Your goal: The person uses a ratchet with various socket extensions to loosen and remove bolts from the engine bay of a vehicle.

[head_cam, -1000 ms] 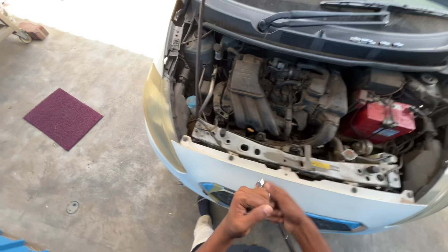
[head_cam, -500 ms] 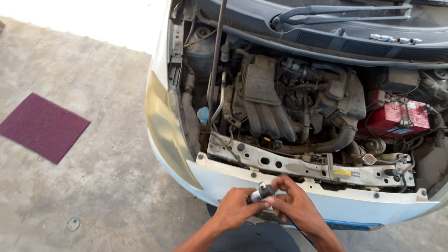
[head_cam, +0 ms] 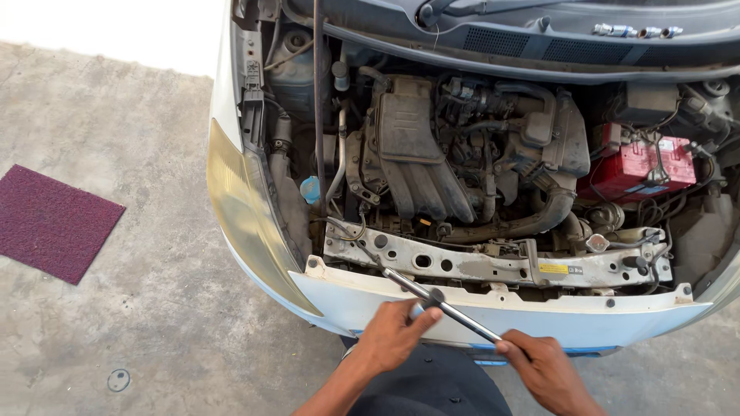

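Metal bar (head_cam: 441,303) being held slantwise over the car's front bumper (head_cam: 539,320), left hand (head_cam: 395,337) fingers pinching a socket (head_cam: 434,296) on it, right hand (head_cam: 543,370) fingers clenched round its lower end, open engine bay (head_cam: 478,162) beyond.

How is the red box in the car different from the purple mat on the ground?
The red box is a blocky, raised thing tucked inside the engine bay, with cables running to its top; the purple mat is thin and flat, lying alone on the concrete floor. The box is bright red and looks smooth; the mat is a dark purple and looks fuzzy. The box sits on the car's right side in the picture, the mat far left. Both are roughly rectangular.
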